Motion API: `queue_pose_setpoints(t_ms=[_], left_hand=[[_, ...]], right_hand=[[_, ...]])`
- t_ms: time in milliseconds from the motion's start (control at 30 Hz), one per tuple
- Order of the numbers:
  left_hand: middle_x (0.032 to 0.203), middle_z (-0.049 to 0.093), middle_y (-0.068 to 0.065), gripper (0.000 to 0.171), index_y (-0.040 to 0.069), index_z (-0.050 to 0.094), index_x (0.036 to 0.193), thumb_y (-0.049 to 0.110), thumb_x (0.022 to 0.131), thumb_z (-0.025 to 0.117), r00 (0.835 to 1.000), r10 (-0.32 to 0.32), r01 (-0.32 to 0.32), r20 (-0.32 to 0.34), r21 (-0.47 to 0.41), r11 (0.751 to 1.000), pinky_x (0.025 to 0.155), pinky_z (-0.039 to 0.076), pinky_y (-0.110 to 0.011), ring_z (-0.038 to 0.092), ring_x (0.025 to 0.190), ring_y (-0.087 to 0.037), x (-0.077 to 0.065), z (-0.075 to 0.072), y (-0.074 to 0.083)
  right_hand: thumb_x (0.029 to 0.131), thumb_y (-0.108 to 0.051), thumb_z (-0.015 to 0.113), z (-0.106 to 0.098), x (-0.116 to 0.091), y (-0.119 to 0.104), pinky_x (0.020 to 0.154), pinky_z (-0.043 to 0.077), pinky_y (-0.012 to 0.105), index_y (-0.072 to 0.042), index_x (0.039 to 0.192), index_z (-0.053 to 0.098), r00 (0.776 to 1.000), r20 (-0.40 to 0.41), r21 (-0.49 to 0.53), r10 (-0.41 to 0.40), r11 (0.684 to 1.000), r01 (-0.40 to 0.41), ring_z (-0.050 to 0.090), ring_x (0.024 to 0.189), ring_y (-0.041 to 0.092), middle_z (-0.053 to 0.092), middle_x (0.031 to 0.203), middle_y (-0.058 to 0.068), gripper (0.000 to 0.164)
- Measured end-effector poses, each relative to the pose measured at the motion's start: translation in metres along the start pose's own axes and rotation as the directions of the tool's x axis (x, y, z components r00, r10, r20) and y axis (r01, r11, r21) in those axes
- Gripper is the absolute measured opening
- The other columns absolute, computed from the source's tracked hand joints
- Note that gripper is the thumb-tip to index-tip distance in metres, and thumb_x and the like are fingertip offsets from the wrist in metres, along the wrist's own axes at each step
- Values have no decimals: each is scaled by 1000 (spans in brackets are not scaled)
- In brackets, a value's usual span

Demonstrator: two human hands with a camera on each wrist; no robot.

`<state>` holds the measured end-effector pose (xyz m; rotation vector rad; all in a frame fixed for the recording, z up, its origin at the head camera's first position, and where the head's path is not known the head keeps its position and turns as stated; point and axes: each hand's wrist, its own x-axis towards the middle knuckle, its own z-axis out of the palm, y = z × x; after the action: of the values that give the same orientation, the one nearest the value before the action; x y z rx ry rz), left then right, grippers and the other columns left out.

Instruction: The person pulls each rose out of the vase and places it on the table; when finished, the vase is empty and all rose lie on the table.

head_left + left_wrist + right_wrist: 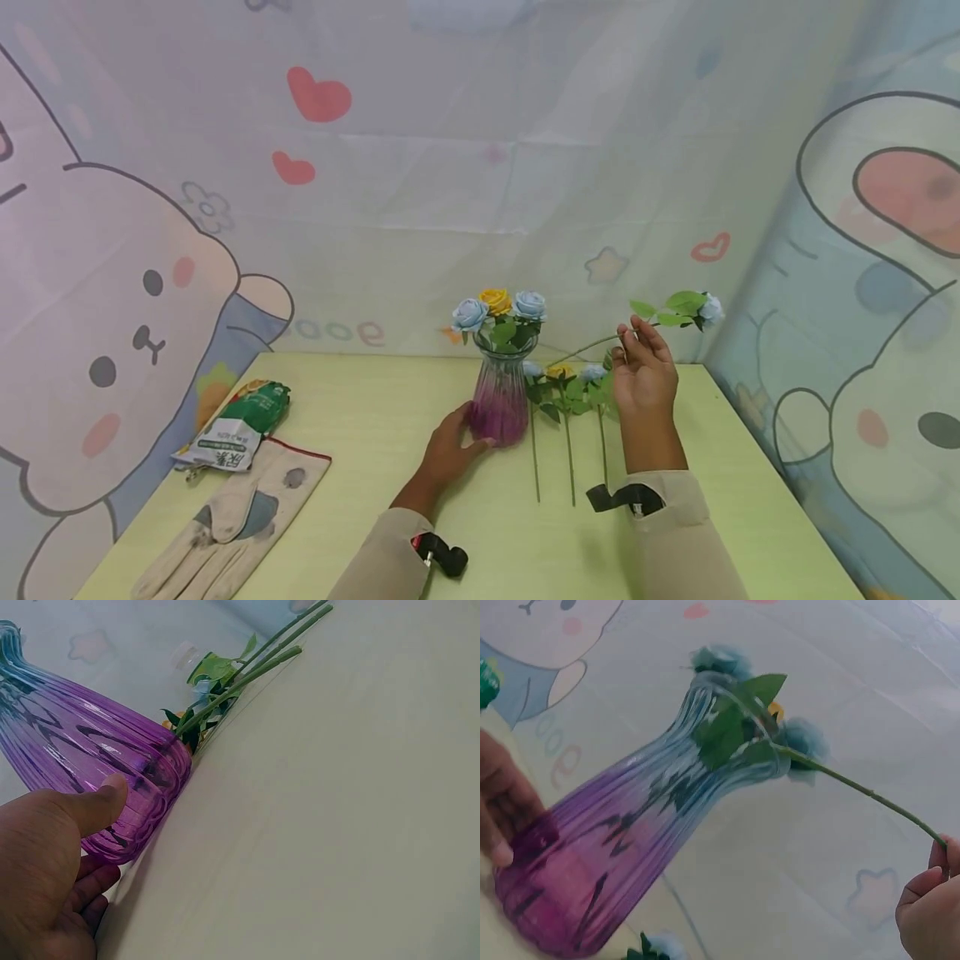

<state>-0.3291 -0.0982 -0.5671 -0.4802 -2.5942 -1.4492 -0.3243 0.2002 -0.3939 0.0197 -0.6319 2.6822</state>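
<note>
A ribbed glass vase (pixel 501 404), clear at the top and purple below, stands upright holding two blue roses (pixel 469 315) and a yellow rose (pixel 496 301). My left hand (pixel 450 454) grips the vase low down, thumb on the near side and fingers round the far side. My right hand (pixel 647 375) pinches the green stem (pixel 877 797) of another blue rose (pixel 710 310), whose bloom points right. The stem slants down left towards the vase; in the right wrist view its end meets the rim, and I cannot tell if it is inside.
Several loose roses (pixel 568 392), blue and yellow, lie right of the vase with stems towards me. At the left are a pair of pale work gloves (pixel 247 517) and a green-and-white packet (pixel 238 427). A patterned cloth (pixel 420 183) hangs behind the table (pixel 360 400).
</note>
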Motion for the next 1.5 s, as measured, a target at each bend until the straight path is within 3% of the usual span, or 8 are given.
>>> queue_pose_setpoints(t_ms=[333,600,933,1067,1267,1367,1500], left_hand=[[160,56,-28,82,-7,44,161,33,99,81,1000,6,-5,-3,27,1000,129,39,-62,50,154,-47,-1,-1,3],[157,59,-29,82,-9,46,159,33,98,83,1000,17,-17,-16,26,1000,128,40,-63,52,151,-49,-2,-1,3],[157,59,-29,82,-8,45,160,32,99,82,1000,15,-15,-20,23,1000,128,41,-62,52,151,-48,-1,1,2],[157,58,-29,82,-8,45,160,32,99,82,1000,10,-10,-2,20,1000,128,41,-62,52,151,-47,-1,4,1],[158,57,-29,83,-8,45,160,33,99,83,1000,22,-22,-12,4,1000,128,41,-62,52,152,-47,0,3,1],[159,57,-29,83,-8,44,160,32,99,83,1000,28,-28,-12,12,1000,128,41,-62,52,152,-47,1,2,0],[159,57,-29,83,-9,44,160,33,99,82,1000,28,-28,-5,24,999,128,41,-61,52,152,-48,2,0,-1]], right_hand=[[104,11,62,-34,-2,-18,71,49,31,-3,108,79,998,3,-180,70,981,-68,74,91,19,77,116,3,23],[107,8,59,-61,-6,-38,74,52,29,-7,109,79,978,81,-329,192,931,-156,74,95,17,79,119,0,25],[111,6,53,-94,-6,-56,79,54,26,-11,111,82,929,188,-511,320,839,-186,75,97,12,82,118,-4,34],[112,6,50,-108,-8,-65,80,56,25,-10,116,82,902,238,-563,361,808,-175,76,97,12,81,122,-5,35],[112,5,51,-122,-6,-72,83,60,24,-9,126,80,880,261,-645,397,750,-147,77,100,9,81,124,-7,35],[111,3,56,-127,-6,-73,85,61,23,-9,128,79,884,250,-702,395,703,-115,77,101,8,81,124,-9,31],[108,-1,65,-134,-8,-73,83,62,23,-5,127,79,917,199,-776,345,627,-68,79,99,9,83,119,-9,24]])
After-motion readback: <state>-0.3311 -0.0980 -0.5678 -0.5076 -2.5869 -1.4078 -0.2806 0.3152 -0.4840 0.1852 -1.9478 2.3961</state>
